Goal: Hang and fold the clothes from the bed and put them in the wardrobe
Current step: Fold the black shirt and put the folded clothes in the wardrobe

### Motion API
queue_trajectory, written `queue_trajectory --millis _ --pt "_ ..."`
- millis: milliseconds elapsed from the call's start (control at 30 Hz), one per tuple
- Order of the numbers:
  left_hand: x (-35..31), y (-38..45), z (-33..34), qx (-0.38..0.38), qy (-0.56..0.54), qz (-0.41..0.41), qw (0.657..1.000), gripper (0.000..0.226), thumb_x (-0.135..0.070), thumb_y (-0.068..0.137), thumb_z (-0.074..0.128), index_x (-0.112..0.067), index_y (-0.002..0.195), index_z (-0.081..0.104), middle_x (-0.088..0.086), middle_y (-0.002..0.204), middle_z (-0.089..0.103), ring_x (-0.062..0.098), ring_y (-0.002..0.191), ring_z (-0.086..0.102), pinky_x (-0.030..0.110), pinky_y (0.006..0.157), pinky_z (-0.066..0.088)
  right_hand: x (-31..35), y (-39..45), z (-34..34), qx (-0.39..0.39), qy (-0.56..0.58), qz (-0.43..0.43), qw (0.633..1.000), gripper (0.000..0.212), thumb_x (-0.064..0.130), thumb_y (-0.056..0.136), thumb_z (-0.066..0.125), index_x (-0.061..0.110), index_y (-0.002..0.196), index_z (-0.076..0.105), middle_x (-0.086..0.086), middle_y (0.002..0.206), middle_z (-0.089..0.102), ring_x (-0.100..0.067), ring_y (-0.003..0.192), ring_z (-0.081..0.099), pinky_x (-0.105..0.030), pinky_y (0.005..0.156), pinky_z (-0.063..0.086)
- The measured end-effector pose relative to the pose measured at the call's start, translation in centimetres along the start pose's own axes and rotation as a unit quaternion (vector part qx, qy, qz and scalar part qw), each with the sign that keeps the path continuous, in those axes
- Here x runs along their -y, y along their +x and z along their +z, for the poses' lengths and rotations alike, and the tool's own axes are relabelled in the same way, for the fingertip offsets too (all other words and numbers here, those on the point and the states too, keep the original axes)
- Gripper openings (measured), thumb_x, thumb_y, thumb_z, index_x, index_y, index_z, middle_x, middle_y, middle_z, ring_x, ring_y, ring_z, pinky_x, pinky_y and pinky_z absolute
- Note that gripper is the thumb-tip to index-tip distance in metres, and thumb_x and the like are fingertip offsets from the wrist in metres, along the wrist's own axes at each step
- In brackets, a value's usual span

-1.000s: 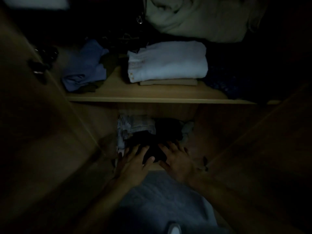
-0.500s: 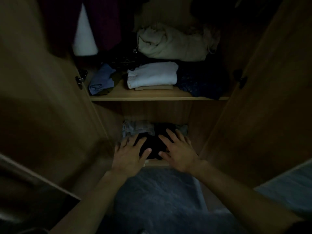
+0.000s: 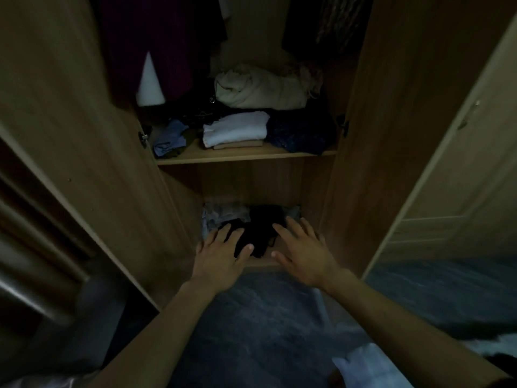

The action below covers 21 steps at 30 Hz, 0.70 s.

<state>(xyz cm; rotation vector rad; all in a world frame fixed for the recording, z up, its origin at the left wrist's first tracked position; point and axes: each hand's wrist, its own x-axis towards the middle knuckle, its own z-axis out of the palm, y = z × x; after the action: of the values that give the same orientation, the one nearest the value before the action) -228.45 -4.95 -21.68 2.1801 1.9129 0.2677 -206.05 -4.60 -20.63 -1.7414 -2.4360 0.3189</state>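
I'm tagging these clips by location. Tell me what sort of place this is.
Most likely a bedroom, seen at an open wooden wardrobe. Folded clothes lie on its shelf, dark garments hang above, and both hands, left hand and right hand, reach to a black garment on the lower shelf.

Both hands, left (image 3: 221, 254) and right (image 3: 303, 252), have drawn apart over the black garment (image 3: 258, 229).

My left hand (image 3: 221, 256) and right hand (image 3: 303, 254) are bare. No rings on my fingers (image 3: 279, 228). Both forearms are unsleeved to the frame edge.
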Motion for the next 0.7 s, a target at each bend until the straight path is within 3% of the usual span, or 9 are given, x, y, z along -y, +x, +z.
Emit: queue_trajectory --millis 233,467,700 --pt "-1.6 -4.0 -0.3 0.014 -0.024 0.091 0.995 0.094 -0.083 0.076 -0.008 -0.038 0.152 0.023 -0.003 0.163 0.018 0.026 0.148 0.016 0.054 0.119 0.018 2.0 -7.5 -0.5 -0.046 -0.01 0.083 0.995 0.067 0.06 0.097 0.035 0.034 0.154 0.012 -0.005 0.164 0.008 -0.034 0.149 0.006 -0.056 0.117 0.019" --pt "-4.3 -8.4 2.7 0.058 -0.06 0.18 0.98 0.065 -0.066 0.097 0.021 -0.034 0.153 0.024 -0.003 0.163 0.019 0.023 0.148 0.016 0.051 0.119 0.016 3.1 -17.7 0.7 -0.081 0.001 0.215 0.973 0.061 0.055 0.096 0.044 0.029 0.148 0.026 -0.004 0.16 0.021 -0.032 0.146 0.021 -0.055 0.111 0.029" --pt "-13.4 -13.6 5.6 0.105 -0.076 0.288 0.949 0.064 -0.063 0.097 0.028 -0.03 0.152 0.03 -0.003 0.162 0.023 0.022 0.147 0.019 0.045 0.116 0.02 2.0 -30.5 0.1 -0.087 -0.026 0.336 0.937 0.066 0.059 0.096 0.04 0.033 0.153 0.018 -0.004 0.163 0.014 -0.03 0.149 0.01 -0.053 0.116 0.021"
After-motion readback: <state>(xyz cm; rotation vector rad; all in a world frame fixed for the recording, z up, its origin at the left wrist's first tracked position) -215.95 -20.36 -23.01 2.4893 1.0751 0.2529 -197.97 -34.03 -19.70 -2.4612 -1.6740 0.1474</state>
